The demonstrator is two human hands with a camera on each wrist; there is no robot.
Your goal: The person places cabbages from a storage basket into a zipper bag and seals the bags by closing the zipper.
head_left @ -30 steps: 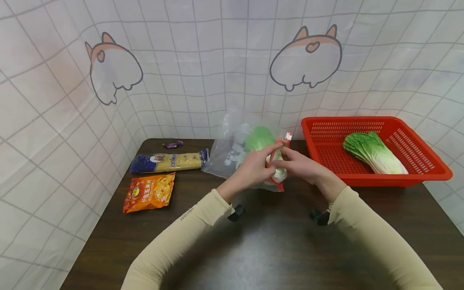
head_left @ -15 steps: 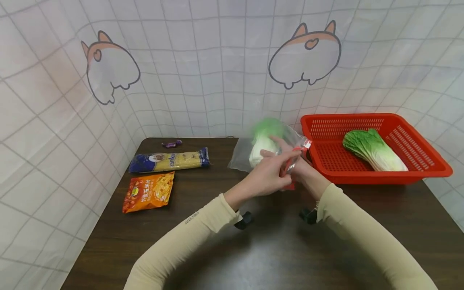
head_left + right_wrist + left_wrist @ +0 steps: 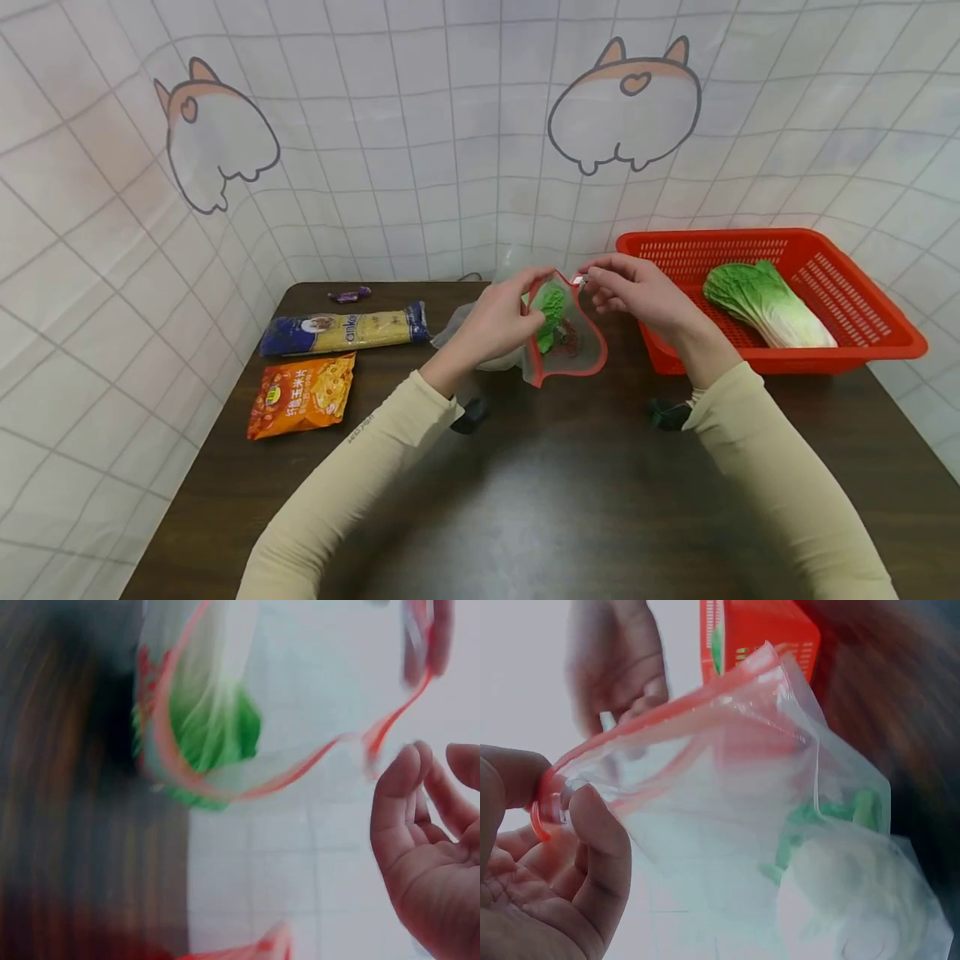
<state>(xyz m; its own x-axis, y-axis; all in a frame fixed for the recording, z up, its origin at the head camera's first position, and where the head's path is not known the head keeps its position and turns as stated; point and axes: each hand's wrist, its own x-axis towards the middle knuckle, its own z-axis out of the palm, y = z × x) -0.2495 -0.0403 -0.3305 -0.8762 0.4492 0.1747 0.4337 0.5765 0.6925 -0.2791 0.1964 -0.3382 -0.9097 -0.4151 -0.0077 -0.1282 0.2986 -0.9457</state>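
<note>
A clear zip bag (image 3: 568,360) with a red edge has its mouth spread towards me in the head view. Inside it lies a Chinese cabbage (image 3: 551,315), whose green leaves show through the mouth; its pale part appears through the plastic in the left wrist view (image 3: 847,885). My left hand (image 3: 498,321) pinches the red edge at one side between thumb and finger. Close to the white slider at the bag's corner is my right hand (image 3: 633,292), fingers loosely bent. In the right wrist view its fingertips (image 3: 405,769) look slightly apart from the red edge.
A red basket (image 3: 750,360) at the right holds another Chinese cabbage (image 3: 765,304). On the left lie a blue and yellow pack of noodles (image 3: 348,329), an orange snack bag (image 3: 302,396) and a small purple candy (image 3: 349,296). A gridded curtain (image 3: 420,150) hangs behind the table.
The bag has turned so its mouth now gapes towards me. My hands, which were together at its red edge, have parted: the left moved leftward, the right sits by the slider.
</note>
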